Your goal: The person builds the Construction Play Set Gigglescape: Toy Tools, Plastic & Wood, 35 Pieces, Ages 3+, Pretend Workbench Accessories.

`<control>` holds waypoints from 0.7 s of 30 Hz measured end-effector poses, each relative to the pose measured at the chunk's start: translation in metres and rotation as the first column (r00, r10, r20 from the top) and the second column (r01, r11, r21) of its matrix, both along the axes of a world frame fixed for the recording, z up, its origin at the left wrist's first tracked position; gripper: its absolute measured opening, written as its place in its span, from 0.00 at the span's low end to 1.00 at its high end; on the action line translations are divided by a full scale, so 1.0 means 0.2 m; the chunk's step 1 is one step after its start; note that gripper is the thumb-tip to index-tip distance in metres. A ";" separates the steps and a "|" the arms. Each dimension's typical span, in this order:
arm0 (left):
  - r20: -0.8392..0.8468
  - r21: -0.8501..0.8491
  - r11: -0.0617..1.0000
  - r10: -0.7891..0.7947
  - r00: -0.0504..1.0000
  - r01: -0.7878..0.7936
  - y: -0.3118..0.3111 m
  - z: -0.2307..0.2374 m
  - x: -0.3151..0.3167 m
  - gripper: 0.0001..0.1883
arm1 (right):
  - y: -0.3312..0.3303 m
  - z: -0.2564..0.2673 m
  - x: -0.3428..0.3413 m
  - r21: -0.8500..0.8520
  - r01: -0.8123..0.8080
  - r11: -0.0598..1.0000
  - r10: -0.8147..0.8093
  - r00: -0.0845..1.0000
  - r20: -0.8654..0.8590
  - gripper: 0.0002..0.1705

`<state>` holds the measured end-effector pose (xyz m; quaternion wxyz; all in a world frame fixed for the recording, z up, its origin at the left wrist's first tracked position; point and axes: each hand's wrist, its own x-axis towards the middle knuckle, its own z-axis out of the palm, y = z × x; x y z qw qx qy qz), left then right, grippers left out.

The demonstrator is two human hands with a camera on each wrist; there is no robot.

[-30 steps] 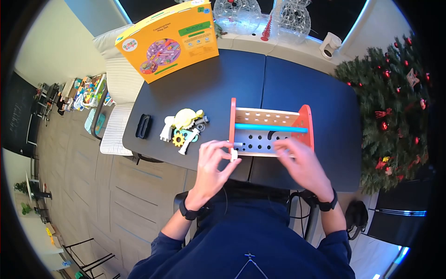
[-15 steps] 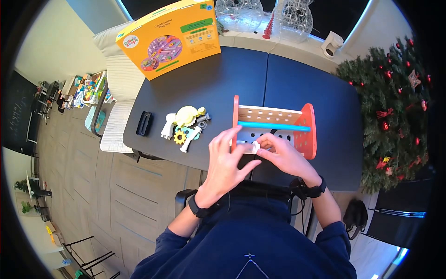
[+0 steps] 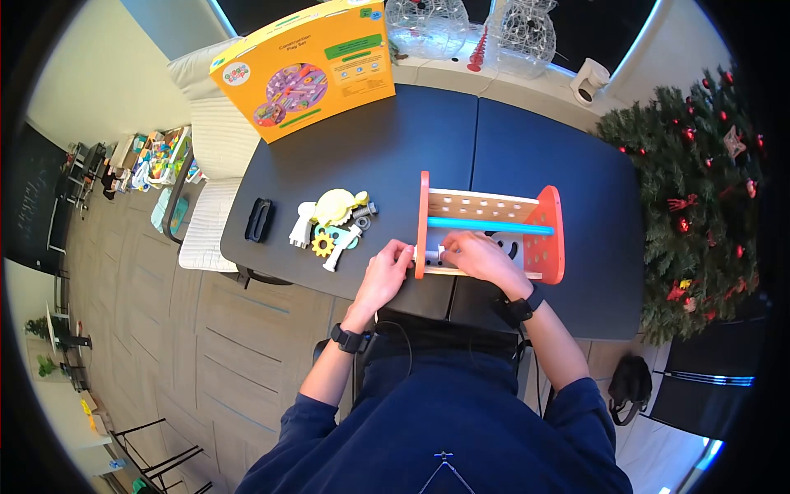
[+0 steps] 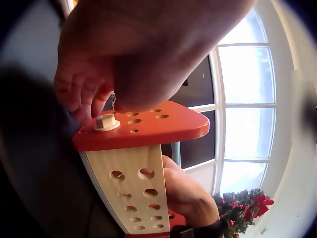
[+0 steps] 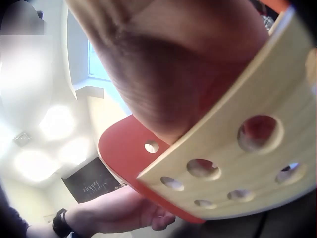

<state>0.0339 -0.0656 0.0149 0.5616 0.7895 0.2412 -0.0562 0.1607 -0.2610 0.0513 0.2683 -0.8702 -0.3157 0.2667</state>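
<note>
My left hand (image 3: 383, 276) is at the outer face of the red end panel (image 3: 423, 222). In the left wrist view its fingers and thumb lie close around a pale bolt head (image 4: 106, 122), which sits against the red panel (image 4: 148, 131); the contact is partly hidden. Inside the toy bench, my right hand (image 3: 485, 259) pinches a small white nut (image 3: 442, 250) at the bolt's threaded end, the nut mostly covered by the fingers. A blue bar (image 3: 485, 225) spans the bench behind it. The right wrist view shows the palm over the wooden holed panel (image 5: 223, 153).
Yellow, white, grey and teal toy parts (image 3: 336, 207) lie in a group left of the bench. Farther left is a black holder (image 3: 259, 220). An orange box (image 3: 309, 74) stands at the back left. A decorated tree (image 3: 683, 198) is by the table's right side.
The right hand has moved left inside the bench with the white nut, which the left hand held a second ago. The left hand has drawn back to the outer face of the red panel.
</note>
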 end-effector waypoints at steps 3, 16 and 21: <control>0.060 -0.102 0.995 0.017 0.998 -0.011 0.00 -0.05 0.01 0.18 | 0.03 0.01 0.01 -0.023 -0.009 1.000 0.008 0.999 -0.044 0.20; 0.181 -0.387 0.922 0.062 0.982 0.013 0.01 -0.20 0.00 0.11 | 0.05 -0.01 0.06 -0.036 -0.039 0.999 0.032 0.983 -0.181 0.18; 0.195 -0.399 0.917 0.061 0.979 0.022 0.02 -0.21 -0.01 0.11 | 0.02 -0.07 0.08 0.008 -0.090 0.996 0.090 0.981 -0.173 0.19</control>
